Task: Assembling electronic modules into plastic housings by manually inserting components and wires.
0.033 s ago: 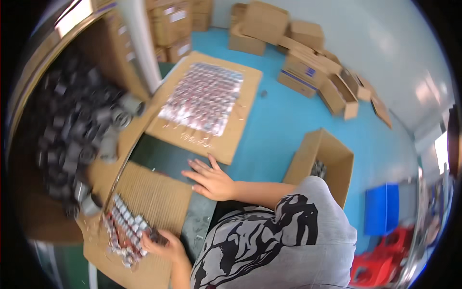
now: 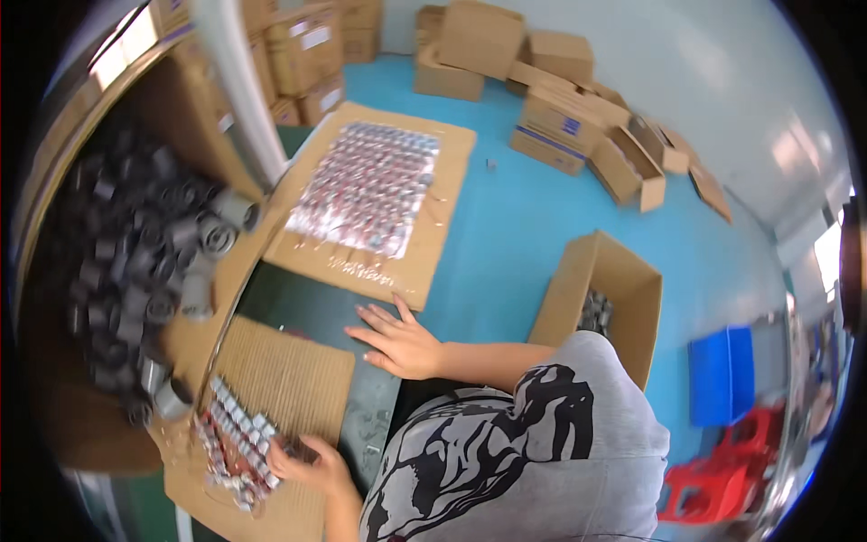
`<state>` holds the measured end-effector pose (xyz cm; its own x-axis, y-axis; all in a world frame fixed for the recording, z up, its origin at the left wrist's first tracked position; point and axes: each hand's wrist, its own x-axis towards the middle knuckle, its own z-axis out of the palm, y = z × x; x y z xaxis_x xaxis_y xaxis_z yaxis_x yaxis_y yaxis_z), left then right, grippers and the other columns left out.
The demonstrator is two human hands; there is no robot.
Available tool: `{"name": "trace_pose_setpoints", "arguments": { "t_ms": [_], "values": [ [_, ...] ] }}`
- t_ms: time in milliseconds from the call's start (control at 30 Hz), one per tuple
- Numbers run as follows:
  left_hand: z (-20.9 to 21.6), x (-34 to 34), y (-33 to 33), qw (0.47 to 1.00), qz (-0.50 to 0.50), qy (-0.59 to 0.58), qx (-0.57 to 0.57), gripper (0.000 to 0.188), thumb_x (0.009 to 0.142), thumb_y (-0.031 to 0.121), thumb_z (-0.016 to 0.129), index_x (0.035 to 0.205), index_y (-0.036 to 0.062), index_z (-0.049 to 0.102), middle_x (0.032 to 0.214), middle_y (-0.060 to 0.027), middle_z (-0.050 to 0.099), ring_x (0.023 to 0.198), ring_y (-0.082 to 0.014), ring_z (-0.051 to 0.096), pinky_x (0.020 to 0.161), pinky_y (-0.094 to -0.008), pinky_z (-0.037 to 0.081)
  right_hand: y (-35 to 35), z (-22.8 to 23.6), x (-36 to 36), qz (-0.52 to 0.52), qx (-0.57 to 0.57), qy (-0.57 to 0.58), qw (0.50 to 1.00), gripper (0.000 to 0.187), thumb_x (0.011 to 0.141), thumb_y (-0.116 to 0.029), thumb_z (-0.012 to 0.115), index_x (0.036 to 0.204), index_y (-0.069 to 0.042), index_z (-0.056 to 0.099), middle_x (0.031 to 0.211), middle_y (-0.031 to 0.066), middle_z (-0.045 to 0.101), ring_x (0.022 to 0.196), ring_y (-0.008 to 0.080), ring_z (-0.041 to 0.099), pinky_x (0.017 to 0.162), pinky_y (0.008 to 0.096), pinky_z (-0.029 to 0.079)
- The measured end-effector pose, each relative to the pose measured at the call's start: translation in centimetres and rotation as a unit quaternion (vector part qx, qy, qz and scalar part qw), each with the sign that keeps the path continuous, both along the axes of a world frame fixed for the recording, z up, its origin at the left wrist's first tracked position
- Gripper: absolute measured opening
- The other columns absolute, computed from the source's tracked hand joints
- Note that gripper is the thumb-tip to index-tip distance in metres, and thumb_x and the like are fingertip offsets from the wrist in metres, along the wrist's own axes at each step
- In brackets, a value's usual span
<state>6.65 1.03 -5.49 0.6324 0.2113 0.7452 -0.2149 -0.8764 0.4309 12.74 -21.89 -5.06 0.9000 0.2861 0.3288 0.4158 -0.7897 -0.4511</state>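
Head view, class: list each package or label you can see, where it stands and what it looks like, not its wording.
Stacked cartons: top left, brown, pale labels.
Loose cartons: top centre, brown, some open.
Open carton: right of the right hand, brown.
Blue crate: far right, rectangular.

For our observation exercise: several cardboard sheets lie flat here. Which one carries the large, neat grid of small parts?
The far cardboard sheet, lying beyond the right hand. Its grid fills most of it; the near sheet by the left hand holds only a small cluster at one edge.

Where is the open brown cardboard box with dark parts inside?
The open brown cardboard box stands on the blue floor, right of the right hand.
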Motion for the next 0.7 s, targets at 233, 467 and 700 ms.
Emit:
{"name": "trace_pose_setpoints", "arguments": {
  "t_ms": [233, 467, 700],
  "values": [
    [0.3, -0.1, -3.2, 0.971, 0.01, 0.147, 0.19, 0.038, 0.073, 0.015, 0.051, 0.108, 0.0012, 0.044, 0.112, -0.0196, 0.041, 0.107, -0.0373, 0.031, 0.085, -0.0478, 0.026, -2.1, -2.2, -1.0, 0.022, 0.039, -0.172, 0.984, 0.034, 0.07, -0.018, 0.05, 0.103, -0.01, 0.052, 0.113, 0.0119, 0.048, 0.104, 0.0233, 0.046, 0.091, 0.0373, 0.03],
    [0.1, -0.4, -3.0, 0.977, 0.012, 0.117, 0.178, 0.034, 0.071, 0.014, 0.053, 0.102, 0.0023, 0.048, 0.11, -0.0187, 0.041, 0.108, -0.0376, 0.031, 0.085, -0.0487, 0.025, -1.8, -2.6, -0.7, 0.036, 0.021, -0.191, 0.981, 0.035, 0.067, -0.015, 0.051, 0.102, -0.012, 0.053, 0.113, 0.0099, 0.049, 0.102, 0.0225, 0.047, 0.089, 0.0371, 0.033],
    [9.9, 4.1, -1.7, 0.986, -0.108, 0.076, 0.099, 0.035, 0.065, 0.01, 0.058, 0.097, -0.0015, 0.048, 0.095, -0.019, 0.047, 0.097, -0.0358, 0.04, 0.087, -0.0435, 0.029, -1.9, -1.4, -1.1, -0.007, -0.003, -0.181, 0.983, 0.038, 0.062, -0.011, 0.049, 0.099, -0.012, 0.055, 0.11, 0.0107, 0.051, 0.099, 0.0248, 0.049, 0.086, 0.0373, 0.036]
  ]
}}
